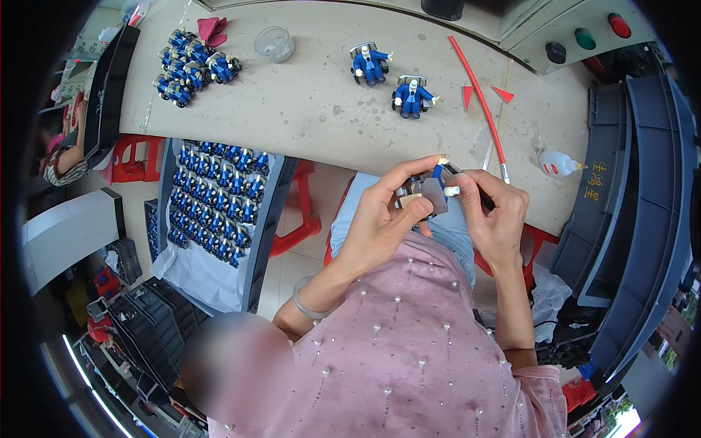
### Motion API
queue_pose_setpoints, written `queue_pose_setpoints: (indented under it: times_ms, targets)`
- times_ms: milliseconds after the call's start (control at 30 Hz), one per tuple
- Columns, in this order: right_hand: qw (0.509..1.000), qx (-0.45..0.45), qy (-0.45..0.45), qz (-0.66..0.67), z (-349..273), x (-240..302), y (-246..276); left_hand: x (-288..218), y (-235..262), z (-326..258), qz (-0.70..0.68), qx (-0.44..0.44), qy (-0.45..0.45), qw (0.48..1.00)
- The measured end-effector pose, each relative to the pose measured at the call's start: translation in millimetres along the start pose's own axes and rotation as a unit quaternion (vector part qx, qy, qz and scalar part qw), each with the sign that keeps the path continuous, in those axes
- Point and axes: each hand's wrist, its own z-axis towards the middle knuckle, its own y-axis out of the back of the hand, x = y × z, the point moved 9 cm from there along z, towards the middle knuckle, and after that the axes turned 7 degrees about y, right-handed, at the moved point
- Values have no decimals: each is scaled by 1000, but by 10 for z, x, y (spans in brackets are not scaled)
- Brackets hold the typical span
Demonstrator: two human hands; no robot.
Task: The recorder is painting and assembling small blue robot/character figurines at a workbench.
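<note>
The workpiece, a small blue-and-grey figure (pixel 433 195), was positioned in front of the person's body, above the lap and near the front edge of the desk (pixel 321 106). The left hand (pixel 385 215) supported the workpiece from the left; its fingers were clamped on it, with the thumb across the lower side of the grey panel. The right hand (pixel 500 210) was located at the right side of the workpiece, its fingers bent inward near a white part. Whether the right fingers were clamped on anything could not be determined.

Two seated blue figures (pixel 369 66) stood on the desk beyond the hands. To their right lay a long red rod (pixel 478 97) with a pale lower end, a red triangular piece on either side of it, and a white bottle (pixel 558 164) with a narrow tip. At the far left of the desk, a cluster of similar figures (pixel 191 71) was grouped beside a red cloth (pixel 212 31) and a clear cup (pixel 274 46). Below the desk edge, a grey tray (pixel 267 228) held further figures in rows on a white liner (pixel 198 276).
</note>
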Motion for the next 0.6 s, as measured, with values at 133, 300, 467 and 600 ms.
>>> queue_pose_setpoints:
  times_ms: [133, 300, 467, 600]
  targets:
    - [1000, 12, -23, 15, -5, -45, -1, -6, 6, 1, 10, 3, -1, 1000]
    - [994, 49, -77, 52, -32, -193, -22, 5, 0, -5, 17, 18, 13, 1000]
    - [969, 60, -119, 209, -51, -287, -88, 1, -28, -2, 20, 30, 20, 999]
    - [978, 1, -103, 182, -59, -234, 11, -8, -39, -3, 9, 31, 20, 999]
